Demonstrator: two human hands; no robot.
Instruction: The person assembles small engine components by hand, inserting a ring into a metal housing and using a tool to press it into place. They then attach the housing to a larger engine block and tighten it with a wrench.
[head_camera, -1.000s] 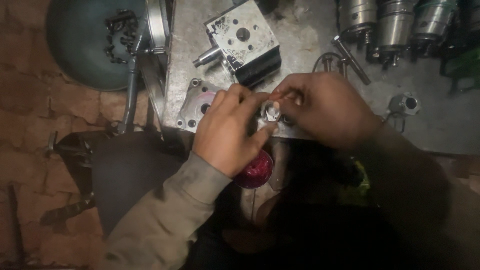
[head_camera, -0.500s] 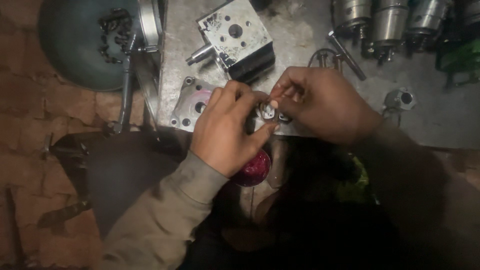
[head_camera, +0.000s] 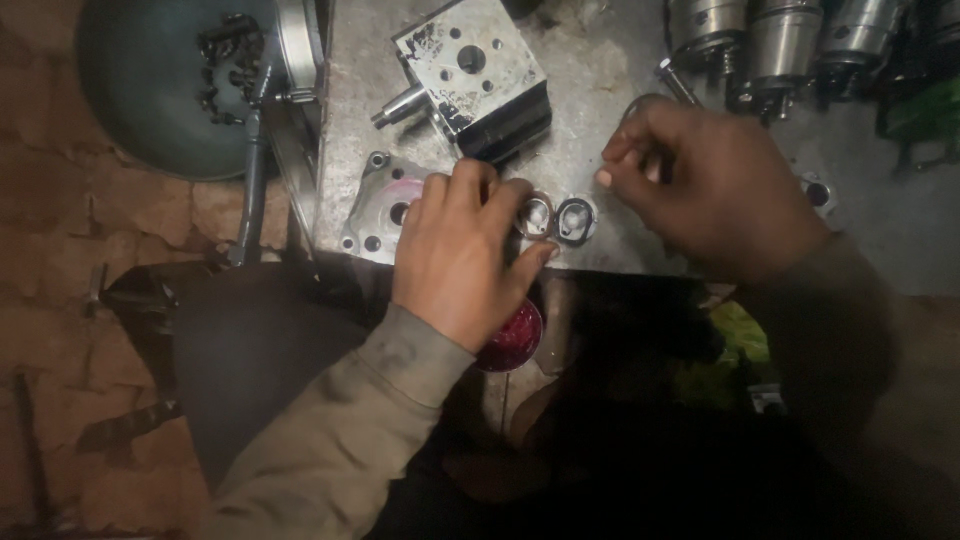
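Resting left hand (head_camera: 455, 255) touches metal ring (head_camera: 535, 215); right hand (head_camera: 715, 190) hovers beside.

Two rings (head_camera: 556, 217) side by side near the table's (head_camera: 600, 90) front edge, block (head_camera: 478, 75) behind, plate (head_camera: 378, 205) left

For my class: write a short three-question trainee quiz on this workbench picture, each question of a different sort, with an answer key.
1. True or false: the left hand rests on the flat metal housing plate.
2. How many small metal rings lie between the hands?
3. The right hand is: A) gripping the square metal block; B) lifted beside the rings; C) inside the round green basin.

Key: 1 true; 2 two; 3 B.
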